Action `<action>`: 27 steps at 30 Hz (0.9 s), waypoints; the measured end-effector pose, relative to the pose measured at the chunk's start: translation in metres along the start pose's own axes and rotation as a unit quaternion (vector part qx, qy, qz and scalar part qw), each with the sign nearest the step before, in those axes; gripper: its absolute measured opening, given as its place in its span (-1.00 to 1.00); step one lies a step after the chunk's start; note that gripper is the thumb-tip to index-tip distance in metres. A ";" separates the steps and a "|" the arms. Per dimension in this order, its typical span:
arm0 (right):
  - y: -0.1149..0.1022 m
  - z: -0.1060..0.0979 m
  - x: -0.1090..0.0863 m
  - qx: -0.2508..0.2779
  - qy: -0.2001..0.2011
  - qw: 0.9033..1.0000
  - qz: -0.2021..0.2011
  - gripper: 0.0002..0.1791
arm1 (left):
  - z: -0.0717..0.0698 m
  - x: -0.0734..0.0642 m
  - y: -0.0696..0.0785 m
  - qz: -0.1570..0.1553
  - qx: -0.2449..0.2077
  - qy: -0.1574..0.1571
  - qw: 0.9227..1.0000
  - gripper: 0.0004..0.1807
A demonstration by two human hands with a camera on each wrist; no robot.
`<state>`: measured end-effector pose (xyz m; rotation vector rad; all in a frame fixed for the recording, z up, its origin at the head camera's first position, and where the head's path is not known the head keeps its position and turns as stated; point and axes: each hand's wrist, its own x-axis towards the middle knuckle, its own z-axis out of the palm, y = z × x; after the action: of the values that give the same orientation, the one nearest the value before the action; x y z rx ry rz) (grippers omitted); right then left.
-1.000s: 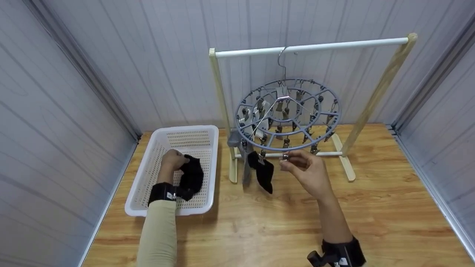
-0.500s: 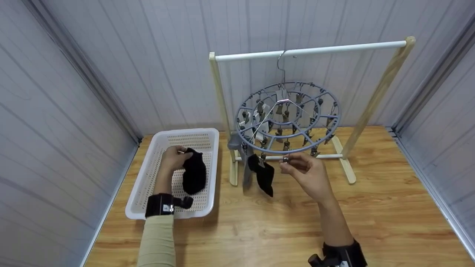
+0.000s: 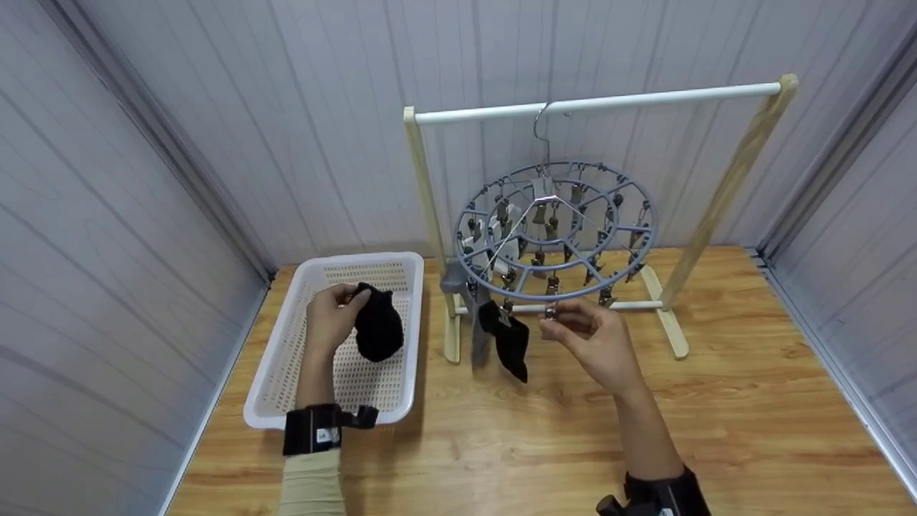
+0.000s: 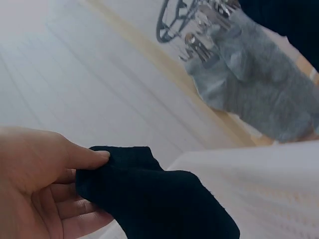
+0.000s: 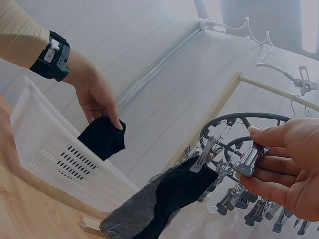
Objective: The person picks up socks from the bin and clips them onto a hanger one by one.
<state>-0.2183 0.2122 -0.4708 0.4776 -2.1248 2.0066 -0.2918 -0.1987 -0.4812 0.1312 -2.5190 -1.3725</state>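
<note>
My left hand [image 3: 333,319] pinches a black sock [image 3: 380,326] by its upper edge, above the white basket [image 3: 412,358]. In the left wrist view the thumb lies over the sock's [image 4: 159,199] cuff and the rest hangs down. My right hand [image 3: 594,340] holds a metal clip [image 5: 249,160] between thumb and fingers, at the front rim of the round clip hanger [image 3: 530,292]. Left of that hand another black sock [image 3: 512,347] hangs from a clip. Beside it hang grey socks [image 4: 259,79], and pale ones show farther back under the ring.
The hanger hooks onto the white bar [image 3: 645,99] of a wooden-legged rack [image 3: 731,186]. Several metal clips [image 5: 254,211] dangle around the ring. A wood-grain tabletop [image 3: 487,444] lies below, with pale panel walls [image 3: 322,129] behind and at both sides.
My left hand has lifted the black sock up from the basket's floor, so it now hangs from the fingers. The right hand stays at the clip.
</note>
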 end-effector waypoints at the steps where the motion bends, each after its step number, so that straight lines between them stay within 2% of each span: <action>1: 0.000 0.000 0.000 0.000 0.000 1.000 0.001 -0.73 | 0.000 -0.002 0.001 0.007 -0.008 0.007 1.000 -0.72; 10: -0.003 -0.001 0.001 0.006 -0.005 1.000 0.001 -0.73 | 0.007 -0.025 0.023 0.042 -0.096 0.037 0.994 -0.77; 17: -0.003 -0.002 0.001 0.003 -0.008 1.000 -0.002 -0.69 | 0.012 -0.043 0.049 0.080 -0.124 0.069 0.987 -0.79; 27: -0.006 0.001 0.002 0.006 -0.009 1.000 0.008 -0.69 | 0.029 -0.076 0.071 0.102 -0.177 0.075 0.976 -0.81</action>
<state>-0.2185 0.2110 -0.4644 0.4852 -2.1352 2.0323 -0.2230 -0.1205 -0.4515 -0.0880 -2.0642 -1.6288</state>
